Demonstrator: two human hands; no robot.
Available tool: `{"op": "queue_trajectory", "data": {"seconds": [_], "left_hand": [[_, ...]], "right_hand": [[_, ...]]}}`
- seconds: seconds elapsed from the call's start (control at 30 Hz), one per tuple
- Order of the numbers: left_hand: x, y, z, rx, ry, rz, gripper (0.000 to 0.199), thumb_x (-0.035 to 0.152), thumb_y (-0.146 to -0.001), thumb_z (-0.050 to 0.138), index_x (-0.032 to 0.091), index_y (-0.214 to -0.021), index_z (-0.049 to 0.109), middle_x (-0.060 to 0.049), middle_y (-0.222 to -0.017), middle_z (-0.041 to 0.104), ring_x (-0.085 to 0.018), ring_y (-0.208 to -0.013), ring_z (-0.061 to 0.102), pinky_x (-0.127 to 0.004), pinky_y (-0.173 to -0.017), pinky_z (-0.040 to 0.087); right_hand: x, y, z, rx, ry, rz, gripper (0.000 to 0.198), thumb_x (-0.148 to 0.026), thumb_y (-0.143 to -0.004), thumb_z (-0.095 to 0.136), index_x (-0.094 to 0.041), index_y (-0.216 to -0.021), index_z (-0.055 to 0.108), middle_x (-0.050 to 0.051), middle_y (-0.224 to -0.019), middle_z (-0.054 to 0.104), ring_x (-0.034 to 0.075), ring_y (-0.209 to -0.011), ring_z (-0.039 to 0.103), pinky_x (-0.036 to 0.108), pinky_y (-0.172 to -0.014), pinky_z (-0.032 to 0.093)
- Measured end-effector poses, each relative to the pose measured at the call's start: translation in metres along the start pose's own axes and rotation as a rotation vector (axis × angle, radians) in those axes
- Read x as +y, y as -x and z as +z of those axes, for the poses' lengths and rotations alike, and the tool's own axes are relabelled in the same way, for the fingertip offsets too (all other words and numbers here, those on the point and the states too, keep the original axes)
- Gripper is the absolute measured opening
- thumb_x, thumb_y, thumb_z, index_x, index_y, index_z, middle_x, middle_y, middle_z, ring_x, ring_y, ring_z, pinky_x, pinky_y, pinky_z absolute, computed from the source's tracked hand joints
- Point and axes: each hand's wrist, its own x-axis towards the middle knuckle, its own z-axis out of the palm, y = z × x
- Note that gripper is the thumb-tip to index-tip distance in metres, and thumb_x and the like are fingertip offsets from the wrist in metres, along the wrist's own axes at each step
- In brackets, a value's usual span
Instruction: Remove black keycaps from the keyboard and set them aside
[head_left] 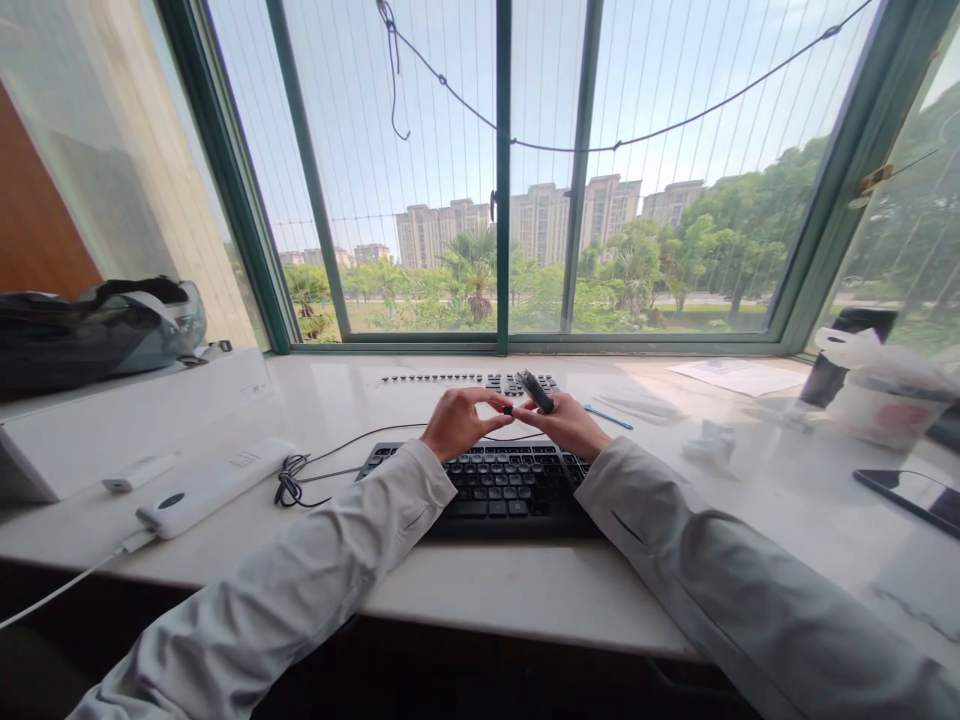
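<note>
My left hand (466, 422) is closed in a pinch on a small black keycap (508, 410). Close by on the right, my right hand (564, 424) grips a short black brush (534, 390), its tip tilted up and to the left. The fingertips of both hands meet around the keycap. Below them lies a black keyboard (491, 492), partly covered by my hands and sleeves; many of its keys look stripped of their caps. Behind the hands, loose black keycaps (431, 379) sit in rows on the white surface.
A black cable (294, 482) lies coiled left of the keyboard, beside a white power strip (217, 490). A blue pen-like stick (609, 418), crumpled tissue (711, 445), a phone (911, 497) and a bagged tub (885, 400) are on the right. A window (501, 345) borders the back.
</note>
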Motion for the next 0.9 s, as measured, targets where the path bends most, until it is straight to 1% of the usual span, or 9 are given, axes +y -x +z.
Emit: {"op": "queue_trajectory", "data": {"seconds": [0.13, 0.23, 0.33, 0.43, 0.57, 0.7, 0.8, 0.9], "left_hand": [[-0.002, -0.001, -0.003, -0.033, -0.084, 0.003, 0.024, 0.040, -0.078, 0.067, 0.023, -0.093, 0.074, -0.004, -0.100, 0.071, -0.019, -0.085, 0.063, -0.029, -0.082, 0.046], [-0.010, -0.003, -0.007, -0.056, -0.157, -0.016, 0.021, 0.036, -0.078, 0.067, 0.023, -0.093, 0.074, -0.003, -0.097, 0.072, -0.021, -0.094, 0.063, -0.030, -0.088, 0.045], [-0.022, -0.006, -0.012, -0.046, -0.260, -0.060, 0.019, 0.035, -0.076, 0.067, 0.024, -0.090, 0.073, -0.001, -0.093, 0.072, -0.022, -0.094, 0.064, -0.029, -0.089, 0.044], [-0.031, -0.007, -0.019, -0.020, -0.360, -0.103, 0.018, 0.036, -0.075, 0.066, 0.024, -0.087, 0.073, 0.000, -0.089, 0.073, -0.022, -0.089, 0.065, -0.030, -0.085, 0.045], [-0.039, -0.005, -0.029, 0.003, -0.467, -0.160, 0.019, 0.038, -0.076, 0.064, 0.024, -0.087, 0.072, 0.001, -0.088, 0.073, -0.022, -0.087, 0.066, -0.030, -0.083, 0.045], [-0.048, -0.007, -0.042, -0.071, -0.573, -0.175, 0.020, 0.041, -0.077, 0.062, 0.026, -0.087, 0.071, 0.003, -0.091, 0.073, -0.020, -0.085, 0.065, -0.028, -0.079, 0.044], [-0.060, -0.023, -0.052, -0.116, -0.688, -0.196, 0.023, 0.044, -0.078, 0.062, 0.027, -0.092, 0.069, 0.002, -0.095, 0.073, -0.021, -0.089, 0.064, -0.026, -0.076, 0.043], [-0.074, -0.053, -0.057, -0.187, -0.757, -0.255, 0.027, 0.045, -0.081, 0.058, 0.026, -0.098, 0.068, 0.001, -0.096, 0.072, -0.020, -0.087, 0.063, -0.025, -0.076, 0.043]], "right_hand": [[-0.001, 0.000, 0.000, 0.024, 0.087, 0.019, 0.040, -0.052, -0.075, 0.058, -0.015, -0.080, 0.074, -0.001, -0.056, 0.056, 0.014, -0.058, 0.050, 0.025, -0.056, 0.034], [-0.002, 0.002, -0.003, 0.076, 0.315, 0.005, 0.036, -0.048, -0.080, 0.053, -0.017, -0.074, 0.072, 0.002, -0.060, 0.060, 0.015, -0.060, 0.053, 0.025, -0.056, 0.034], [-0.002, 0.006, -0.007, 0.105, 0.635, 0.011, 0.028, -0.038, -0.083, 0.049, -0.021, -0.084, 0.071, 0.006, -0.077, 0.068, 0.018, -0.070, 0.059, 0.027, -0.062, 0.037], [-0.001, 0.009, -0.011, 0.072, 0.818, 0.057, 0.027, -0.034, -0.083, 0.047, -0.023, -0.094, 0.070, 0.009, -0.087, 0.069, 0.022, -0.078, 0.063, 0.030, -0.068, 0.041], [0.002, 0.008, -0.017, 0.012, 0.897, 0.073, 0.026, -0.029, -0.081, 0.049, -0.019, -0.094, 0.069, 0.012, -0.090, 0.069, 0.025, -0.084, 0.065, 0.033, -0.073, 0.043], [0.004, 0.006, -0.022, -0.005, 0.931, 0.058, 0.025, -0.022, -0.078, 0.050, -0.016, -0.092, 0.069, 0.014, -0.090, 0.069, 0.026, -0.086, 0.065, 0.033, -0.073, 0.044], [0.005, 0.005, -0.024, 0.008, 0.940, 0.032, 0.025, -0.020, -0.076, 0.050, -0.015, -0.092, 0.069, 0.015, -0.090, 0.069, 0.026, -0.085, 0.066, 0.034, -0.071, 0.045], [0.005, 0.004, -0.024, 0.002, 0.936, 0.039, 0.026, -0.020, -0.077, 0.050, -0.015, -0.093, 0.069, 0.015, -0.091, 0.069, 0.026, -0.086, 0.065, 0.033, -0.071, 0.045]]}}
